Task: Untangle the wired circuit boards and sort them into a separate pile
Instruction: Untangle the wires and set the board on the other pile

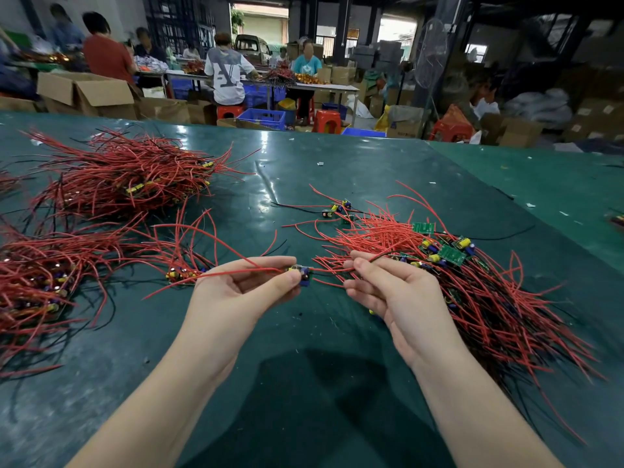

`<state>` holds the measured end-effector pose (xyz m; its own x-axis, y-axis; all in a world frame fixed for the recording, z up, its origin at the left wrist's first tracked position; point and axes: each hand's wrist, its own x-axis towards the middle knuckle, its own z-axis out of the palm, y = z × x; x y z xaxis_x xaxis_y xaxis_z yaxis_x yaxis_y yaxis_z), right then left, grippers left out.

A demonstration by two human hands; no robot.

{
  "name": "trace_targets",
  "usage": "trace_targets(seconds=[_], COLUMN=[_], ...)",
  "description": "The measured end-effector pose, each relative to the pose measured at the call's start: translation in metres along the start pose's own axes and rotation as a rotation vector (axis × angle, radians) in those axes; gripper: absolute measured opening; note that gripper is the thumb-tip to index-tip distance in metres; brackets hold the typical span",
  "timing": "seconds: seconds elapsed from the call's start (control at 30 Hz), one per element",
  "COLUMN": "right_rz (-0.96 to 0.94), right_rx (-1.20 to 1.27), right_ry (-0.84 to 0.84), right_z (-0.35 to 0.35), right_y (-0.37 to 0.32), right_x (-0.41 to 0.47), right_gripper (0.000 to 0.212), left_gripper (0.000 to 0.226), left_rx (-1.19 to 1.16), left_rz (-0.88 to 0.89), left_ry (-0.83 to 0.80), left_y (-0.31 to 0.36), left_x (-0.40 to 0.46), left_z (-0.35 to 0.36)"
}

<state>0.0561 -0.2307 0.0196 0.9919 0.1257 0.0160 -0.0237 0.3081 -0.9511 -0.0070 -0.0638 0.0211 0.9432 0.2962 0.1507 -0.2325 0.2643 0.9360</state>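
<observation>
above the green table (pixel 304 383), the left hand (pixel 236 292) pinches a small circuit board (pixel 301 274) between thumb and fingertips. the right hand (pixel 388 292) pinches its red wire (pixel 385 255), just beside the tangled pile (pixel 472 285) at right.

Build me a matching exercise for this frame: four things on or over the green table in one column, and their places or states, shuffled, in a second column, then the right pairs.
Things
1. left hand
2. right hand
3. tangled pile with bare green boards
4. largest red wire heap

Places or states
A. lies at the far left of the green table
B. pinches a red wire that leads into the tangle
C. lies on the table to the right of both hands
D. holds a small circuit board at its fingertips

Pairs: 1-D, 2-B, 3-C, 4-A
</observation>
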Motion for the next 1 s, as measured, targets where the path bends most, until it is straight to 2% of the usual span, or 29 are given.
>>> trace_targets(seconds=[0.17, 0.33, 0.47, 0.63, 1.0], right_rz=[0.038, -0.045, -0.024, -0.085, -0.064], right_rx=[0.156, -0.031, 0.063, -0.079, -0.002], right_ry=[0.025, 0.044, 0.057, 0.055, 0.063], right_z=[-0.004, -0.006, -0.008, -0.009, -0.011], right_y=[-0.008, -0.006, -0.012, -0.010, -0.017], right_x=[0.005, 0.004, 0.006, 0.006, 0.006], right_gripper=[0.013, 0.017, 0.013, 0.017, 0.015], left_gripper=[0.029, 0.027, 0.031, 0.034, 0.026], left_rx=[-0.007, 0.002, 0.013, 0.022, -0.036], left_rz=[0.000, -0.016, -0.015, -0.031, -0.072], left_ry=[0.009, 0.014, -0.005, 0.016, 0.024], left_y=[0.001, -0.001, -0.001, -0.001, -0.003], left_x=[0.001, 0.002, 0.002, 0.004, 0.007], left_z=[-0.002, -0.004, -0.004, -0.006, -0.008])
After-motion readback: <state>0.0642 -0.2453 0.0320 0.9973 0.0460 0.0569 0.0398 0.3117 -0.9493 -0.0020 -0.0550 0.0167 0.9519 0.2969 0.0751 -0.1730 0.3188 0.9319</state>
